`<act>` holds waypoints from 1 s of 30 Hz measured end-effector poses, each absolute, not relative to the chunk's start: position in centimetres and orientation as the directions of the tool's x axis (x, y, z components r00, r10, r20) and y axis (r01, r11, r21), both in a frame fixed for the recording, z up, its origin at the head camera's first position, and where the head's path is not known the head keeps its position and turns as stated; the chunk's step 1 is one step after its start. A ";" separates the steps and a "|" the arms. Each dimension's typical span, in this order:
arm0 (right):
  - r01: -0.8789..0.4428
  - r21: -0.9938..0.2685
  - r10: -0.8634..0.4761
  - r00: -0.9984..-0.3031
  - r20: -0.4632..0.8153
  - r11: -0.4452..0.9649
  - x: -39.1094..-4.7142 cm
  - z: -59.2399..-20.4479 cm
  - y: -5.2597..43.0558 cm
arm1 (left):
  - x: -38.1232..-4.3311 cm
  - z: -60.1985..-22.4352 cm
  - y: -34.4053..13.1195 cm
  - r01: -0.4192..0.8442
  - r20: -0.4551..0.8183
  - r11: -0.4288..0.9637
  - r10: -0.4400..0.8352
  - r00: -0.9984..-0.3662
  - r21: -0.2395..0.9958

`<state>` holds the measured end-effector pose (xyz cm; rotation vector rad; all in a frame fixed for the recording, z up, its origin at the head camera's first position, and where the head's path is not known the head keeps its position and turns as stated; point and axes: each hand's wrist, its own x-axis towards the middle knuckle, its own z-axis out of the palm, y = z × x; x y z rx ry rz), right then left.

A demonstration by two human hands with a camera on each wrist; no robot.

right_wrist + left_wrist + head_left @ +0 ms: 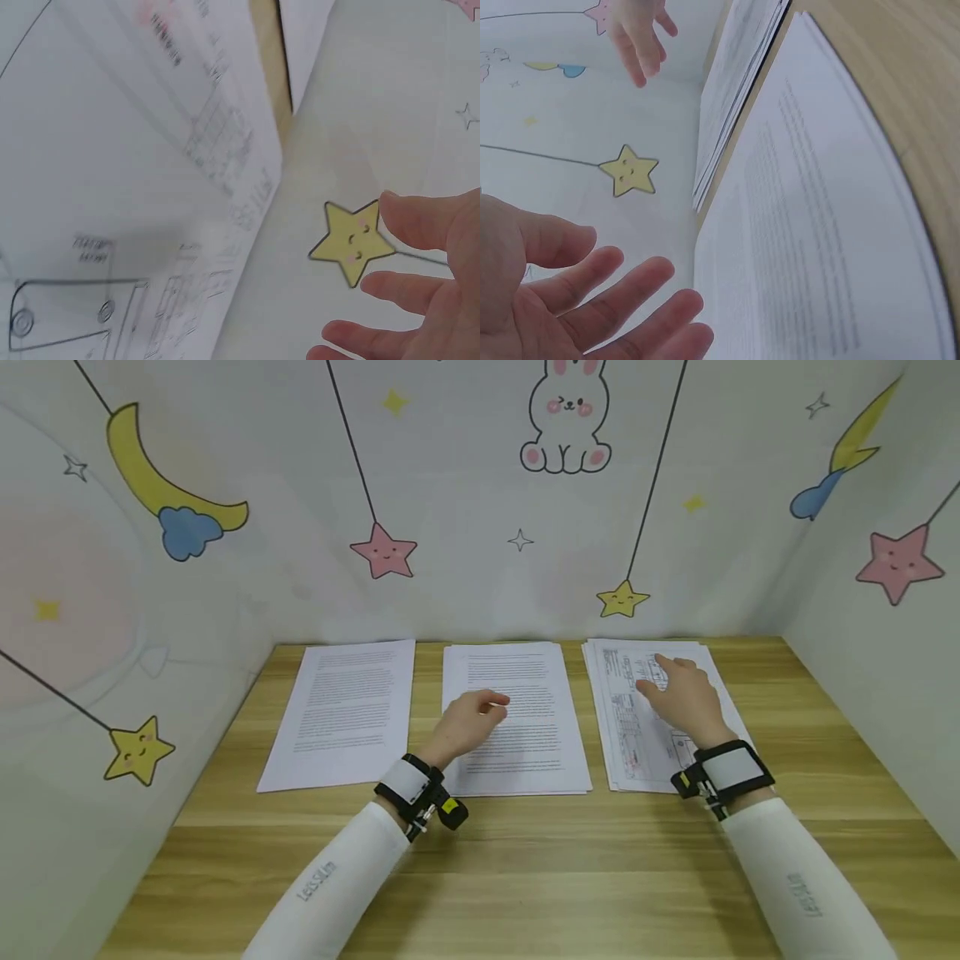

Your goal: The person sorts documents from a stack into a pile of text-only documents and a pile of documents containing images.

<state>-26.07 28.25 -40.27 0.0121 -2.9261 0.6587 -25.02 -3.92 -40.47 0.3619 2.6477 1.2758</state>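
Note:
My left hand [469, 723] hovers over the middle stack of printed text pages [517, 760], its fingers loosely bent with nothing between them. In the left wrist view the same hand [592, 300] shows a gap between it and the paper. Above the right stack of drawing sheets [626, 718] is my right hand [684, 697], thumb and fingers spread apart. The right wrist view shows that hand [420, 277] holding nothing, with line drawings and some red marks on the top sheet [112, 165].
A third stack of text pages [352, 718] lies at the left of the wooden table [525, 877]. White walls [465, 593] with cartoon stars, moons and a rabbit enclose the table behind and on both sides. Strips of wood separate the stacks.

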 end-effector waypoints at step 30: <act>-0.445 -0.432 -0.365 -0.894 0.258 0.784 -23.3 -38.9 10.8 | -26.1 -40.1 -22.9 -0.011 -0.172 0.748 0.139 -0.975 0.663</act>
